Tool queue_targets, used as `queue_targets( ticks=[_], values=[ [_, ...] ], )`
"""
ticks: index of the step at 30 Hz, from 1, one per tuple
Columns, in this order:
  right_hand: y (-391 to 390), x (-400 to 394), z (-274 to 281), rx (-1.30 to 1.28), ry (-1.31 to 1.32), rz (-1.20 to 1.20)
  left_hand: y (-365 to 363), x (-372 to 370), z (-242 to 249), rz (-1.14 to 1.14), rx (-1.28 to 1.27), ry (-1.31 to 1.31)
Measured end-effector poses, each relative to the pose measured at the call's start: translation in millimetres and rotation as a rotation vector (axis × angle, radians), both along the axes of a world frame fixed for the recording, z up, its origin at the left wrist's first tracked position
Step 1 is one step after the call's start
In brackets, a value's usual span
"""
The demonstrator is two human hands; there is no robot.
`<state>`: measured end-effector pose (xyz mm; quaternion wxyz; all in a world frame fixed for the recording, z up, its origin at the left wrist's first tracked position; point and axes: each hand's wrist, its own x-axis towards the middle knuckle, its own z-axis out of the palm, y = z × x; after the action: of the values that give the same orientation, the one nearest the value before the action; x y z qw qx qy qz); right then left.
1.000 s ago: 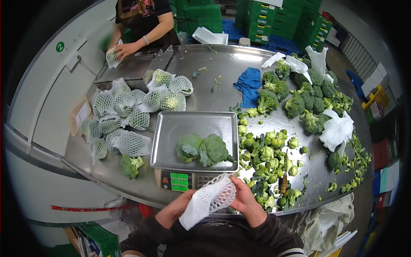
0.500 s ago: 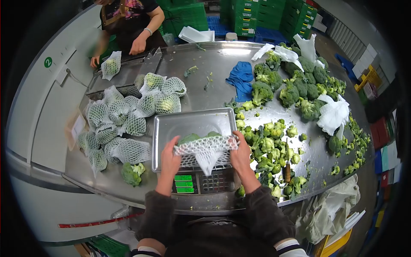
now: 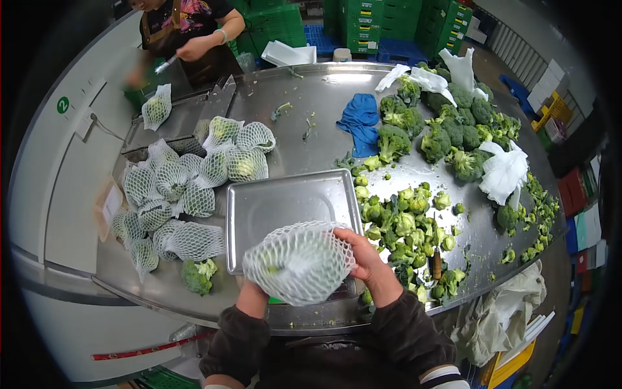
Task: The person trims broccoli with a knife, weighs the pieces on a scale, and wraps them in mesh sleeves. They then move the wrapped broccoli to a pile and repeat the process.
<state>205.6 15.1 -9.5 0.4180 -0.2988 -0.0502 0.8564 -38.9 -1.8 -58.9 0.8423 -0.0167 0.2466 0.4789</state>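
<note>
A broccoli head in a white foam net (image 3: 299,262) is between my two hands, held above the front of the metal scale pan (image 3: 256,202). My right hand (image 3: 367,260) grips its right side, with the thumb and fingers against the mesh. My left hand (image 3: 253,296) supports it from the lower left; its fingers are hidden behind the net. The bundle covers most of the scale's display, leaving a sliver of green showing. To the left of the pan lie several netted broccoli heads (image 3: 172,181), with one bare broccoli piece (image 3: 198,277) in front of them.
Trimmed broccoli stems (image 3: 405,223) and a wooden-handled knife (image 3: 436,262) lie right of the scale. Beyond are a blue cloth (image 3: 358,123), piled broccoli heads (image 3: 463,123) and white nets (image 3: 504,172). Across the steel table (image 3: 311,97), a co-worker (image 3: 194,39) stands near another netted head (image 3: 157,107).
My hands have lifted the netted broccoli off the pan toward me and turned it, so the mesh now covers it. The co-worker's hands have moved up from the table.
</note>
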Motion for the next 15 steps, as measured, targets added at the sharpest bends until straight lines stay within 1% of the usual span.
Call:
queue_targets(
  ticks=[1,2,3,5,6,7,8,9,10,11,12,13,14,15],
  values=[
    [-2.4,-2.8,-4.3,-0.007,0.000,0.003,-8.8,12.1,6.2,0.129,0.027,0.100],
    [-3.4,-6.7,-6.8,-0.056,0.152,-0.089,-9.1,25.5,28.2,0.157,-0.055,-0.006],
    [-3.7,-8.3,-10.2,-0.103,0.303,-0.183,-4.0,32.0,29.4,0.157,-0.057,-0.005],
    [0.7,-5.8,-31.7,-0.116,0.294,-0.198,1.6,38.9,30.2,0.227,-0.142,0.002],
    [2.9,-6.1,-37.2,-0.114,0.121,-0.193,5.5,39.0,22.7,0.239,-0.244,-0.085],
    [4.6,-5.5,-41.6,-0.109,-0.055,-0.186,6.8,37.0,9.2,0.240,-0.244,-0.085],
    [4.6,-9.9,-28.2,-0.147,-0.171,-0.216,4.4,33.7,-7.1,0.238,-0.248,-0.279],
    [3.3,-7.4,-21.9,-0.152,-0.173,-0.212,3.4,36.2,-2.5,0.236,-0.254,-0.472],
    [0.9,-2.6,-18.6,-0.121,-0.268,-0.097,-3.5,41.7,2.7,0.215,-0.172,-0.433],
    [-0.1,3.4,-16.3,-0.086,-0.360,0.020,-13.1,41.6,25.3,0.224,-0.178,-0.433],
    [-1.4,14.4,-16.6,-0.054,-0.443,0.204,-19.8,39.8,48.3,-0.042,-0.120,-0.259],
    [-1.5,25.1,-8.3,-0.058,-0.439,0.215,-25.3,35.3,58.3,-0.302,-0.069,-0.078],
    [-0.3,35.5,5.8,0.007,-0.720,0.399,-33.3,17.5,44.0,-0.469,0.043,-0.171],
    [1.2,43.6,12.3,0.076,-0.999,0.581,-31.9,-5.7,45.8,-0.463,0.033,-0.167]
  ],
)
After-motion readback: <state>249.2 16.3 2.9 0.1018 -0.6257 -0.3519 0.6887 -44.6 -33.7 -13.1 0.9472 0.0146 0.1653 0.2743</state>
